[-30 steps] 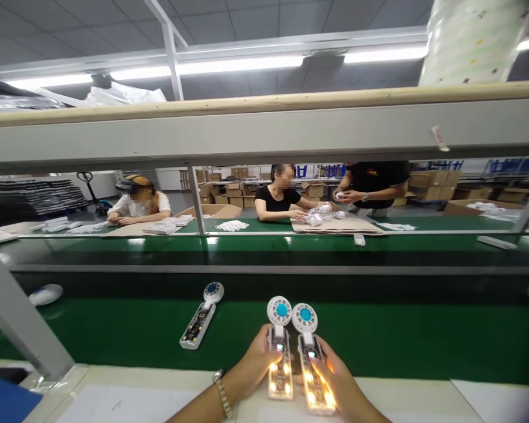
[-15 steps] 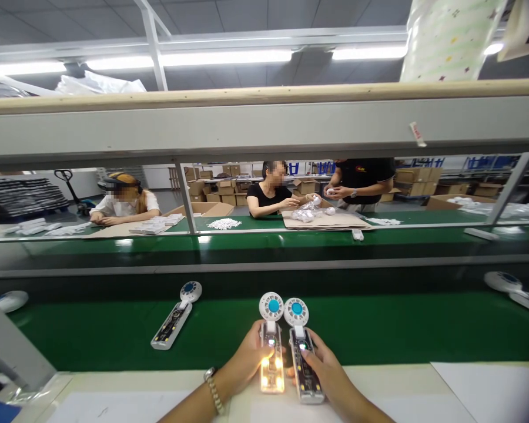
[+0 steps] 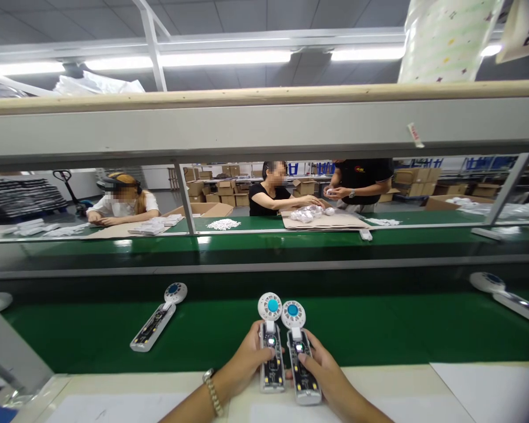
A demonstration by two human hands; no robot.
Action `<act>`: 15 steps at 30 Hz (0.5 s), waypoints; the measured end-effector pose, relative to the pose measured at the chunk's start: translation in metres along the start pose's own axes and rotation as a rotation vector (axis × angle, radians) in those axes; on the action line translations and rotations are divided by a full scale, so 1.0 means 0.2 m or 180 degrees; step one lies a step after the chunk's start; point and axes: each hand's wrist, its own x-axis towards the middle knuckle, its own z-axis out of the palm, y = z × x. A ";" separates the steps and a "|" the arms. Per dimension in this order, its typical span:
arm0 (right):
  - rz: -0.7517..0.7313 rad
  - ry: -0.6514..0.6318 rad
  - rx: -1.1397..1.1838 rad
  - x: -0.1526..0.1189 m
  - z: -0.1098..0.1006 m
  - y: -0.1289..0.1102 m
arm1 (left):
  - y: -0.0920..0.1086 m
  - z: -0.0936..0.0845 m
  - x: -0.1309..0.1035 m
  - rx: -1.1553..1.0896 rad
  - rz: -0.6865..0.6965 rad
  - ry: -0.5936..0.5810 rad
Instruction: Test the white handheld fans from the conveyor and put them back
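My left hand (image 3: pixel 250 358) is closed around a small handheld fan (image 3: pixel 272 367) with a white round head, a blue centre and an open handle showing a dark circuit board. Its thumb presses on the board just below a small lit spot. Beside it, my right hand (image 3: pixel 324 367) grips a second fan (image 3: pixel 307 382) of the same kind, thumb on its board under another lit spot. The two round heads almost touch. Both fans are held upright over the near edge of the green conveyor belt (image 3: pixel 392 335). The fingers behind the handles are mostly hidden.
Another fan (image 3: pixel 154 326) lies on the belt at left, and one more (image 3: pixel 506 294) at right. White paper (image 3: pixel 489 388) lies on the near ledge. A grey rail (image 3: pixel 247 132) crosses above. Beyond, several people sit or stand at a bench with white parts (image 3: pixel 223 224).
The yellow lights on the left-hand fan have gone dark. Fans lying on the belt have shifted left. Across the bench, the seated person's arms have lowered onto the plastic bag.
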 end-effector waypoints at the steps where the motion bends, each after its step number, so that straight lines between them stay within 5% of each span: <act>1: -0.0077 -0.0032 -0.0009 0.00 0.00 0.01 | 0.00 0.00 0.00 -0.0006 -0.0002 -0.0013; 15: -0.0426 0.0012 -0.0166 0.05 -0.02 0.09 | -0.02 -0.05 0.02 -0.0135 0.0010 -0.0063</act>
